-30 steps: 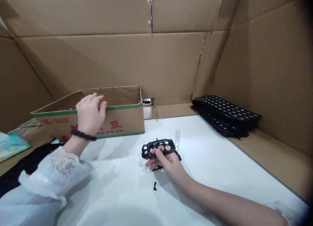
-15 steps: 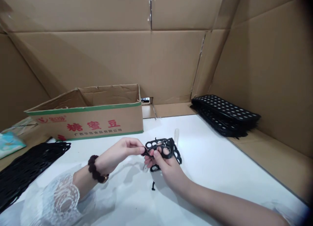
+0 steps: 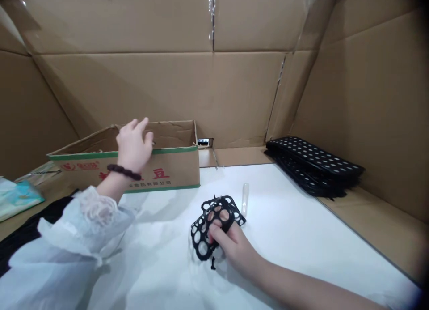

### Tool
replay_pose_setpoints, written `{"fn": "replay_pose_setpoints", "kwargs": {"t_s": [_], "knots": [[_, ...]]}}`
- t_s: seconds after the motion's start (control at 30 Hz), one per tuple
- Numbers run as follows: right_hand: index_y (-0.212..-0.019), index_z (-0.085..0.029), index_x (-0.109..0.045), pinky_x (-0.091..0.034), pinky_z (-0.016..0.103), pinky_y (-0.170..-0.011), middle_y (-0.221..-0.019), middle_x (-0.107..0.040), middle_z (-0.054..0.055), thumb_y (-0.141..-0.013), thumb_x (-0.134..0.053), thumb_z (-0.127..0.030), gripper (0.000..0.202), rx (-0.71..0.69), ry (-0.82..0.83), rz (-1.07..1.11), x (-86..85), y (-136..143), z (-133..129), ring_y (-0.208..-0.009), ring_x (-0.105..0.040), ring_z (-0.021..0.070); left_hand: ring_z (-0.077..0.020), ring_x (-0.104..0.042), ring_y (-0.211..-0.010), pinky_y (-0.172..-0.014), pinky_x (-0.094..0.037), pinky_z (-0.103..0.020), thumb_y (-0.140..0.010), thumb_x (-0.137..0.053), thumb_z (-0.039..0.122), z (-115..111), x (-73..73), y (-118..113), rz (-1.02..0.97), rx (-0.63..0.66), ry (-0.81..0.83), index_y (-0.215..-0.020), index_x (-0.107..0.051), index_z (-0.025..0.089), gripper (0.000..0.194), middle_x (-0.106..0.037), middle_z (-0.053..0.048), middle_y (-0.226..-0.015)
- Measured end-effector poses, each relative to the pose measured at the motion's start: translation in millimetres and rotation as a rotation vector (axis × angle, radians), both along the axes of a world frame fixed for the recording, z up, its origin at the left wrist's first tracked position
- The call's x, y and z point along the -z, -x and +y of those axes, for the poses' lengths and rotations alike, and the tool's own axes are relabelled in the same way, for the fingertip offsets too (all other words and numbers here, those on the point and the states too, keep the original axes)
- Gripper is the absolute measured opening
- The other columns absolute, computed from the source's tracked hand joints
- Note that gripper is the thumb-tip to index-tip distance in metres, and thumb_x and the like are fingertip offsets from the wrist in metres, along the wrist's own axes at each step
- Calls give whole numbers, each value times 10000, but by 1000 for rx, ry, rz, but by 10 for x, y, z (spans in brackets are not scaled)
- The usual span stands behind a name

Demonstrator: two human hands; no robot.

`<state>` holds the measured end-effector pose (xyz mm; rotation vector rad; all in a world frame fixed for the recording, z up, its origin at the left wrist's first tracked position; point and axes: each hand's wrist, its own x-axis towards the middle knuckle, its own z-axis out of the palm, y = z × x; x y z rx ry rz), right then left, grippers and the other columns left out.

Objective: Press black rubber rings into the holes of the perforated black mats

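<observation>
My left hand (image 3: 134,144) is raised over the front edge of the cardboard box (image 3: 177,169), its fingers apart and nothing seen in them. Over the white table, my right hand (image 3: 231,238) pinches a black sheet with round holes (image 3: 202,231) between thumb and fingers. The sheet is folded and partly covers the fingers. Behind it stretches more black holed material; whether it is the same piece, I cannot tell. A small black scrap (image 3: 213,263) lies just below the sheet, and a clear tube (image 3: 245,199) lies beyond it.
At the back right lies a stack of black sheets with white-looking holes (image 3: 315,155). Black material (image 3: 31,222) is at the left, beside a blue and white packet (image 3: 23,197). Tall cardboard walls (image 3: 161,86) surround the white table (image 3: 288,238).
My left hand has left the black sheet and moved up and left to the box, its fingers now spread. The sheet has swung lower and to the left in my right hand.
</observation>
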<state>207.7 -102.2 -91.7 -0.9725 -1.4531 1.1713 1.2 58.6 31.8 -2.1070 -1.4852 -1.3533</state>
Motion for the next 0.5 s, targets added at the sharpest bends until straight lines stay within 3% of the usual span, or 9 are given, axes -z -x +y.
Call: {"fn": "replay_pose_setpoints", "kwargs": {"t_s": [0.03,0.1,0.13,0.2,0.27,0.33,0.4,0.5], "knots": [[-777,-185,-427,-388,255,-639,-633,-430,-23,-822,-415,-311,135,-15,10,19,-8,-7,4,-615,-430,111,-242,-298,-1226,-1038,-190,-440,-855,-370,260,-121,95,-97,47,93,-13,-1213,-430,137,383,-407,-107,-1290],[-842,-191,-413,-389,242,-597,-606,-389,-43,-812,-430,-321,135,-51,16,48,-13,-17,-4,-563,-399,98,-151,-457,-1103,-981,-333,-304,-861,-379,314,-410,358,-334,170,267,72,-1108,-531,232,301,-547,-11,-1159],[-848,-193,-414,-388,237,-583,-605,-371,-47,-806,-441,-326,142,-63,-2,47,-11,-20,-17,-552,-387,94,-139,-470,-1093,-954,-367,-281,-857,-388,355,-546,505,-449,256,395,153,-1101,-538,272,298,-547,17,-1169],[-840,-194,-429,-392,237,-579,-615,-364,-41,-791,-464,-324,143,-67,-91,10,-5,-30,-49,-557,-382,95,-172,-340,-1215,-1005,-301,-325,-877,-324,390,-737,772,-619,360,784,449,-1202,-457,261,374,-366,-11,-1348],[-852,-192,-449,-399,244,-599,-633,-394,-26,-786,-470,-312,138,-41,-201,-41,-9,-57,-67,-585,-400,106,-181,-392,-1167,-959,-344,-321,-896,-199,425,-791,944,-669,283,983,695,-1206,-457,216,453,-420,-50,-1305],[-873,-190,-469,-404,250,-615,-662,-437,-8,-801,-449,-308,140,18,-267,-71,-35,-108,-48,-609,-424,115,-185,-543,-929,-798,-437,-296,-868,-161,513,-742,986,-597,214,1052,906,-1065,-564,142,583,-607,-82,-1033],[-869,-190,-494,-403,246,-616,-705,-472,5,-817,-428,-313,149,124,-281,-80,-85,-172,8,-629,-447,118,-165,-562,-732,-674,-445,-270,-819,-235,586,-665,910,-445,205,1037,1008,-892,-620,108,618,-635,-63,-793],[-776,-180,-530,-399,234,-606,-792,-501,21,-819,-435,-338,189,327,-270,-62,-173,-243,116,-677,-475,124,-198,-514,-920,-812,-391,-289,-738,-504,527,-650,682,-199,232,968,871,-883,-602,144,421,-589,-64,-965]]}}
